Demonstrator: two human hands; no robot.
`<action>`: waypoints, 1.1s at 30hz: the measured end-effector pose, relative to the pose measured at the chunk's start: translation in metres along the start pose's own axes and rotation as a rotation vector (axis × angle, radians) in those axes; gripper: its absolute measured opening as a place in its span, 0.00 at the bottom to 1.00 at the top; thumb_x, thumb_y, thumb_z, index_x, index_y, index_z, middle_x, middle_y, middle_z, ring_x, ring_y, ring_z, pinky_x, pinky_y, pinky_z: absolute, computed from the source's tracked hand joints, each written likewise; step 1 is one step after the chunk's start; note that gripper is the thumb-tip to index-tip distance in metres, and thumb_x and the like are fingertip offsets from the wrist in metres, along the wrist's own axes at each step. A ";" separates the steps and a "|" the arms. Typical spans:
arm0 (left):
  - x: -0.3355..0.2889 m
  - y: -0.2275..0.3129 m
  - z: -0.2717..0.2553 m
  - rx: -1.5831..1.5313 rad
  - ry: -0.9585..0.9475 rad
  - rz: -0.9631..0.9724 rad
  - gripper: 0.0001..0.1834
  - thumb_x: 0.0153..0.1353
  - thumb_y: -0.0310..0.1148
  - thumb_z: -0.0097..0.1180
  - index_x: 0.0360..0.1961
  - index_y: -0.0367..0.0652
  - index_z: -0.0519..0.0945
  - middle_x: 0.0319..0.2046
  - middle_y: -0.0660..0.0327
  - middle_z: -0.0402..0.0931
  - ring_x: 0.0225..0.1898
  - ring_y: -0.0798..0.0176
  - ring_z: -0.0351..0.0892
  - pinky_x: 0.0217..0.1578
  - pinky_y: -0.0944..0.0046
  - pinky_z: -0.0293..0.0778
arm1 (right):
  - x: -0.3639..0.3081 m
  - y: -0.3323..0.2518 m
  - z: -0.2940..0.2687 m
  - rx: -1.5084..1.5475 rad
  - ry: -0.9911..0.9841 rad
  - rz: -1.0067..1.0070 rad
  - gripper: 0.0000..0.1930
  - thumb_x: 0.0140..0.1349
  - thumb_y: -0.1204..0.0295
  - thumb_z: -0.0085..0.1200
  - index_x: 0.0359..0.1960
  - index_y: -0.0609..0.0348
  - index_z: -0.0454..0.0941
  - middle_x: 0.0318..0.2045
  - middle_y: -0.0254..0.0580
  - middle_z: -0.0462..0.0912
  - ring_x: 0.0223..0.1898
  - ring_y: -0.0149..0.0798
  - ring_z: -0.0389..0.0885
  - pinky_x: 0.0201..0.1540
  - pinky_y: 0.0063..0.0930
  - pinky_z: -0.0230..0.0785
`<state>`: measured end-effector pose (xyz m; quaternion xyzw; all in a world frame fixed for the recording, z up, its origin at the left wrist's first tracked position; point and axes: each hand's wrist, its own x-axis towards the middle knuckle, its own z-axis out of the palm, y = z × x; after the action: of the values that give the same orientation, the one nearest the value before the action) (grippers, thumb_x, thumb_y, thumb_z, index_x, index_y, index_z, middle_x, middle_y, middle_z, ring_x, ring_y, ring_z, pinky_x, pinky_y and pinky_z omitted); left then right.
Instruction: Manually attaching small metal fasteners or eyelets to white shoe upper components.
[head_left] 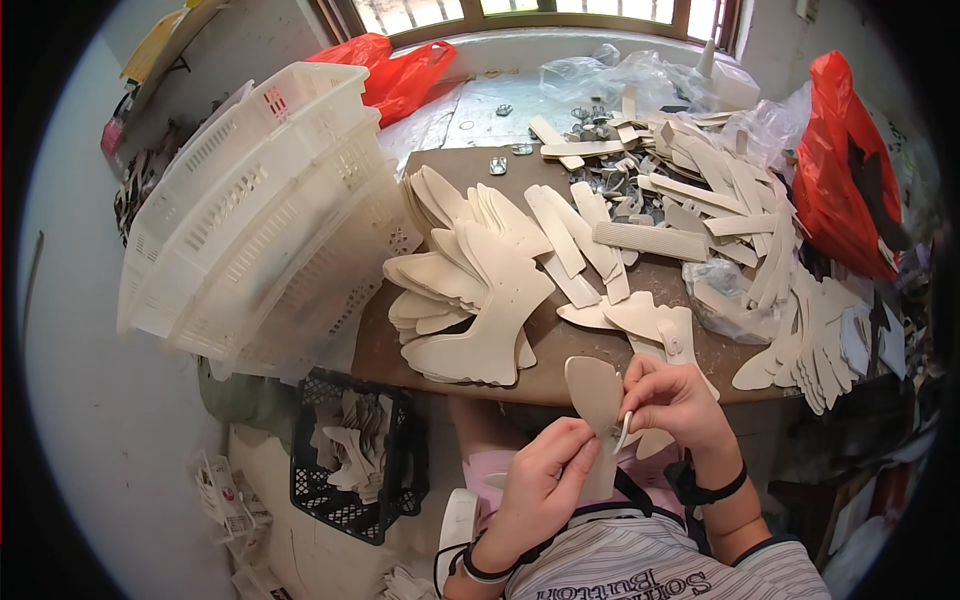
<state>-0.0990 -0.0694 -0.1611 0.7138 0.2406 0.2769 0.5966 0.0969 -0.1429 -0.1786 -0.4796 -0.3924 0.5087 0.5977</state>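
Note:
Above my lap, my left hand [553, 462] pinches the edge of a cream shoe-upper piece [594, 388], cut flat with a rounded top. The fingers of my right hand [672, 402] are closed on a narrow cream strap [624, 432], which curves beside the piece. Between my fingertips, the spot where strap and piece meet is partly covered. Just beyond my hands, a few more upper pieces [650, 322] lie at the table edge, one with a strap tab on it. A fanned stack of similar cream pieces [480, 290] rests to their left.
Loose cream straps [650, 240] and metal buckles [498, 166] are heaped on the brown table [560, 360]. White plastic baskets [250, 220] stand stacked at left. A black crate [350, 512] with cut pieces sits below. Red bags [835, 170] hang right; more pieces [800, 340] lie near.

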 end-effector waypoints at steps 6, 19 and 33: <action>0.015 -0.019 -0.008 0.091 0.164 -0.009 0.06 0.65 0.24 0.52 0.35 0.29 0.75 0.30 0.54 0.73 0.27 0.64 0.70 0.29 0.67 0.68 | -0.012 0.009 -0.005 0.127 -0.002 -0.064 0.07 0.52 0.87 0.60 0.31 0.64 0.81 0.36 0.39 0.78 0.39 0.33 0.79 0.44 0.24 0.73; 0.192 -0.044 0.012 0.714 0.304 0.417 0.26 0.56 0.31 0.63 0.55 0.33 0.72 0.49 0.46 0.72 0.51 0.42 0.72 0.53 0.50 0.68 | -0.062 0.000 -0.049 0.231 0.369 -0.054 0.08 0.60 0.83 0.57 0.40 0.67 0.76 0.38 0.43 0.81 0.38 0.34 0.83 0.40 0.30 0.83; 0.221 -0.038 0.039 0.426 0.181 0.222 0.07 0.54 0.21 0.57 0.35 0.38 0.77 0.36 0.53 0.80 0.37 0.53 0.82 0.37 0.62 0.77 | -0.095 -0.011 -0.079 0.226 0.563 -0.110 0.08 0.59 0.82 0.57 0.40 0.68 0.77 0.35 0.43 0.81 0.34 0.34 0.83 0.33 0.28 0.83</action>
<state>0.0888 0.0583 -0.1803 0.8177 0.2662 0.3465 0.3747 0.1589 -0.2502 -0.1847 -0.5103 -0.1778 0.3629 0.7592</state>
